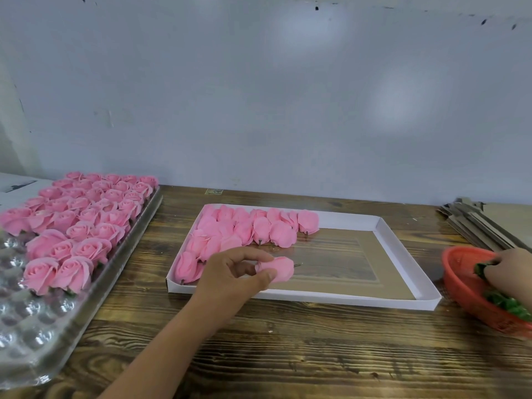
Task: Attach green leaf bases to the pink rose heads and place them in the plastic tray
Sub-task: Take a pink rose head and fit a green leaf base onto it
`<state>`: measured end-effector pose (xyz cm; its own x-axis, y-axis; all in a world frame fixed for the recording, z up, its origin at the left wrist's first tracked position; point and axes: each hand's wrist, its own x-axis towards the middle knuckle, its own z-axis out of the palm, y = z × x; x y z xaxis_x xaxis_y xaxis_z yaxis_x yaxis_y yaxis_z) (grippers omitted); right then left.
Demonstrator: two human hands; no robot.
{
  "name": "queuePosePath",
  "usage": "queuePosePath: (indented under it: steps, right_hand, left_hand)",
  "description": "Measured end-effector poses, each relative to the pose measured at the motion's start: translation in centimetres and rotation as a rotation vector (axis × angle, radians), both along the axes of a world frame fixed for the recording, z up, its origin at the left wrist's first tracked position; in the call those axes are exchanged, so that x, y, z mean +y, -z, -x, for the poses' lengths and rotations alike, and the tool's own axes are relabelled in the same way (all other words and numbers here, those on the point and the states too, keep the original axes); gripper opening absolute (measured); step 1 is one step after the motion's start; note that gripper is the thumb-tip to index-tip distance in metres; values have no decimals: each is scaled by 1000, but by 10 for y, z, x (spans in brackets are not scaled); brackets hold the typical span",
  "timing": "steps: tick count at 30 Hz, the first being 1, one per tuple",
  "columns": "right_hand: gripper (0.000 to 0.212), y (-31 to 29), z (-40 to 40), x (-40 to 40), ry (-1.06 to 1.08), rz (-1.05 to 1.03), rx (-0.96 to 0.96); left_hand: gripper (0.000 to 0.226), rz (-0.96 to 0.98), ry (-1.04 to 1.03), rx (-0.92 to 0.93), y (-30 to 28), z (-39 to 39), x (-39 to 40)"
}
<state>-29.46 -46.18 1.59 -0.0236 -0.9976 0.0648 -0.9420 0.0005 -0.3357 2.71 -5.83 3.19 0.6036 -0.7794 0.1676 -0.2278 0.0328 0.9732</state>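
My left hand (233, 276) pinches a pink rose head (280, 269) between thumb and fingers, just above the front of the white cardboard box (331, 299). Several more bare rose heads (247, 228) lie in the box's far left part. My right hand (509, 273) reaches into the red basket (460, 286) at the right edge, its fingers curled on green leaf bases (482, 269). The clear plastic tray (31, 335) on the left holds several upright finished roses (83, 214) in its far rows; its near cups show bare plastic.
The work happens on a dark wooden table (288, 349) against a pale wall. A stack of flat cardboard pieces (483, 223) lies at the far right behind the basket. More green leaf bases (509, 305) fill the basket's near side.
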Motion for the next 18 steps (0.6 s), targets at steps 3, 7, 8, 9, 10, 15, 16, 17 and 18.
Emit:
queuePosePath:
  steps: [3, 7, 8, 9, 10, 15, 16, 17, 18]
  right_hand:
    - [27, -11, -4, 17, 14, -26, 13]
    - [35, -19, -8, 34, 4, -83, 61]
    - [36, -19, -9, 34, 5, -78, 64]
    - [36, -18, -10, 33, 15, -67, 68]
    - [35, -16, -10, 32, 21, -52, 77]
    - [11, -8, -7, 15, 3, -1, 80]
    - [7, -7, -7, 12, -3, -1, 93]
    - [7, -7, -7, 12, -7, -7, 106]
    - [7, -6, -6, 10, 10, -6, 103]
  left_hand:
    - [32, -7, -6, -1, 0, 0, -1]
    - [32, 1, -5, 8, 0, 0, -1]
    - [32, 0, -6, 9, 1, 0, 0]
    - [32, 0, -7, 8, 1, 0, 0]
    - [32, -1, -8, 6, 1, 0, 0]
    - [30, 9, -11, 18, 1, 0, -1]
    - [30, 9, -10, 19, 1, 0, -1]
    - [30, 7, -9, 17, 1, 0, -1]
    - [30, 5, -6, 14, 1, -1, -1]
